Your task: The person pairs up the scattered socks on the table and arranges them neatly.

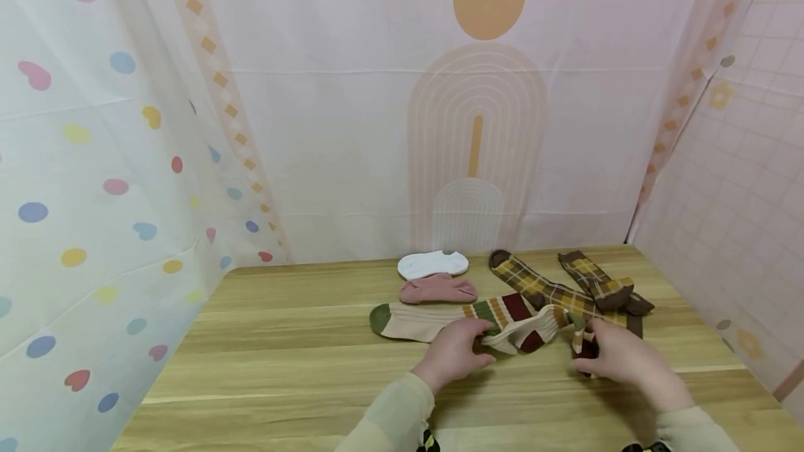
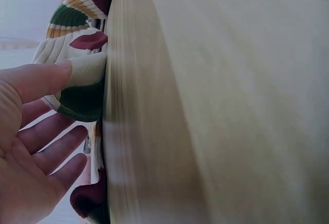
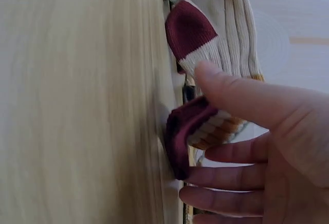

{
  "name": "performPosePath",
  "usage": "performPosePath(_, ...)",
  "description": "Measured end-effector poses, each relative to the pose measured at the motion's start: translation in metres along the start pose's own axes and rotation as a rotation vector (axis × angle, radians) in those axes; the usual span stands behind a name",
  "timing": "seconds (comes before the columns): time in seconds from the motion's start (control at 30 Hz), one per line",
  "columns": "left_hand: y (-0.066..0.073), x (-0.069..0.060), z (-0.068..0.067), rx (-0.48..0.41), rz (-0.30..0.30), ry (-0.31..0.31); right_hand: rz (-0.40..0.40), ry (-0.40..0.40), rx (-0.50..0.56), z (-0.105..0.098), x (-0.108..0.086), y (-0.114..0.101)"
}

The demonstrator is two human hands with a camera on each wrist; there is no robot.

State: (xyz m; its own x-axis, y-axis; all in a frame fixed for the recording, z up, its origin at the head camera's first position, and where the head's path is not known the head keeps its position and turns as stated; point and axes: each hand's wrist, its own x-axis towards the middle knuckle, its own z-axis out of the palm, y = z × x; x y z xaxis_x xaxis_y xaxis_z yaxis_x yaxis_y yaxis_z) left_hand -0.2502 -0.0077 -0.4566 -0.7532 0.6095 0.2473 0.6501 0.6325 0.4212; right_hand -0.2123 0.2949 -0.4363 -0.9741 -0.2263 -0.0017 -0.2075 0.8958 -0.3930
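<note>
A cream ribbed sock [image 1: 518, 335] with a dark red heel and green, orange and dark red stripes stretches between both hands. My left hand [image 1: 457, 351] pinches its green toe [image 2: 82, 100] between thumb and index finger, the other fingers spread loosely. At the striped end, my right hand [image 1: 622, 354] holds the dark red cuff [image 3: 180, 131] between thumb and fingers. Behind, a matching striped sock [image 1: 411, 323] lies flat on the table, its green toe to the left. Part of that sock is hidden by the left hand and the held sock.
Farther back lie a white ankle sock [image 1: 432, 266] and a pink ankle sock [image 1: 438, 289]. Brown-and-yellow plaid socks [image 1: 534, 281] lie at the right, partly overlapping. The wooden table [image 1: 283, 340] meets patterned curtains [image 1: 326, 159] at the back and sides.
</note>
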Motion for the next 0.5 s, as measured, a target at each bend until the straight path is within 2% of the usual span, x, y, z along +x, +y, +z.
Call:
performPosePath(0.2, 0.0017, 0.0018, 0.0038, 0.033, 0.011, -0.005, 0.021, -0.020, -0.114, 0.0012, 0.0024, -0.0052)
performPosePath(0.33, 0.0018, 0.0033, 0.0065, 0.048, 0.023, 0.013, 0.029, -0.043, -0.110, 0.0004, 0.0028, -0.0080)
performPosePath(0.5, 0.0035, 0.0022, 0.0062, 0.048, 0.007, 0.039, 0.040, -0.066, -0.098, -0.0016, 0.0020, -0.0064)
